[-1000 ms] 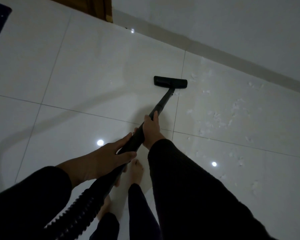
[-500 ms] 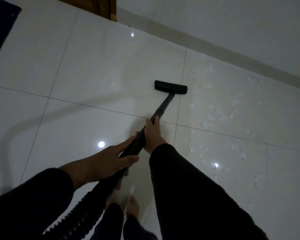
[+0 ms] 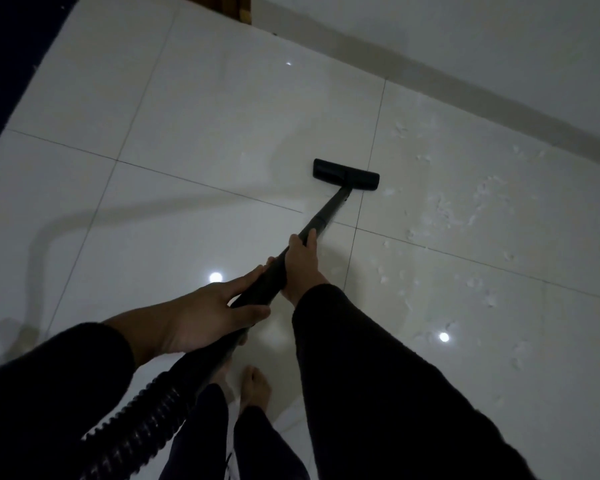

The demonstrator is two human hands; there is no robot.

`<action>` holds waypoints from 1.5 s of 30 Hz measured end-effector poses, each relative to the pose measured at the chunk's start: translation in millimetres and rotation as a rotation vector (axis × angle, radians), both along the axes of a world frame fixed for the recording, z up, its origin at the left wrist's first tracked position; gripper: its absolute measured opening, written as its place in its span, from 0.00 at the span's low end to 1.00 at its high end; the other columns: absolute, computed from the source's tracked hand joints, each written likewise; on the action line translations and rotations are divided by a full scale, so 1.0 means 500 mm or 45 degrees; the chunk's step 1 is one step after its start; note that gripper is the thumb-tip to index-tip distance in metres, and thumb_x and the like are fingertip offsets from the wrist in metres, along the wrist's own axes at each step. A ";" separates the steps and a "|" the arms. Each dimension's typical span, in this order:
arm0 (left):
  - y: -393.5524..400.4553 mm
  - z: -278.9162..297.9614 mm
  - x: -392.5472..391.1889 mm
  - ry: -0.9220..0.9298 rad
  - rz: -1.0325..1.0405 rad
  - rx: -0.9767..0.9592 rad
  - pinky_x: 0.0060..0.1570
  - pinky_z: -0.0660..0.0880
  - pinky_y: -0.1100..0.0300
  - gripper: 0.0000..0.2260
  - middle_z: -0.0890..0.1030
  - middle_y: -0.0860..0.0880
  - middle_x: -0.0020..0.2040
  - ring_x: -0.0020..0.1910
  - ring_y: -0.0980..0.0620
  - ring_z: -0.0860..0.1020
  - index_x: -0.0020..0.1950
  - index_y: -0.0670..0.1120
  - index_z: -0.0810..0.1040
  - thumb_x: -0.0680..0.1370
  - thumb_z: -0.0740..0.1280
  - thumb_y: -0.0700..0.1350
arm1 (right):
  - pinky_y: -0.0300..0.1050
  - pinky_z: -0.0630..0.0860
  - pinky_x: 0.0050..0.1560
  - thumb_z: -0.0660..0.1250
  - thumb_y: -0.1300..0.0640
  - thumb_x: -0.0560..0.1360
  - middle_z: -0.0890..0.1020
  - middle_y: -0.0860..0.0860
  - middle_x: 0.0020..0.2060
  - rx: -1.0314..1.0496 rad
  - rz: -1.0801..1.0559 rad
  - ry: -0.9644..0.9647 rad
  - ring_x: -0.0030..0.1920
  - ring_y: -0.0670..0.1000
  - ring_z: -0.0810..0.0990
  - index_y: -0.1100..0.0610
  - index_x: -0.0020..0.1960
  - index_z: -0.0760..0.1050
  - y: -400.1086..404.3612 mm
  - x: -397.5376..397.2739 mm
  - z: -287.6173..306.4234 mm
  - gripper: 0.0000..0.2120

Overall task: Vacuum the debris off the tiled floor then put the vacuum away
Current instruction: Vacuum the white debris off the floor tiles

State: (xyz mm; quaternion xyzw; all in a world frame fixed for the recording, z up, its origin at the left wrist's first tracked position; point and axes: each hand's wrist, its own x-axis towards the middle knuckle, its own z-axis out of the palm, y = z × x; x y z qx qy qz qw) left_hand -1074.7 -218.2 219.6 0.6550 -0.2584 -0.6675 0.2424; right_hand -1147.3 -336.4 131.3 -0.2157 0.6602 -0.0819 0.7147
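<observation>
A black vacuum wand (image 3: pixel 328 213) slants from my hands down to its flat black floor head (image 3: pixel 345 174), which rests on the white tiled floor (image 3: pixel 194 126). My right hand (image 3: pixel 302 263) grips the wand farther down. My left hand (image 3: pixel 205 313) grips it higher up, where the ribbed black hose (image 3: pixel 142 417) begins. White scraps of debris (image 3: pixel 454 209) lie scattered on the tiles to the right of the head, the nearest scrap just beside its right end. The vacuum's body is out of view.
A pale wall with a grey skirting (image 3: pixel 465 88) runs diagonally behind the head. A dark mat (image 3: pixel 11 57) fills the top left corner, and a wooden door frame (image 3: pixel 236 8) stands at the top. My bare feet (image 3: pixel 255 386) are below the hands.
The view has shifted and my feet have stepped. The floor head sits closer to the tile joint and the nearest debris than a second ago. Both hands kept their grip.
</observation>
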 end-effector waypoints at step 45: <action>0.427 0.020 -0.114 0.061 -0.192 0.030 0.27 0.75 0.65 0.30 0.78 0.50 0.35 0.22 0.56 0.79 0.73 0.65 0.49 0.79 0.63 0.48 | 0.46 0.77 0.40 0.54 0.56 0.82 0.69 0.50 0.53 -0.001 -0.113 0.054 0.44 0.52 0.75 0.38 0.77 0.53 0.458 -0.147 0.020 0.27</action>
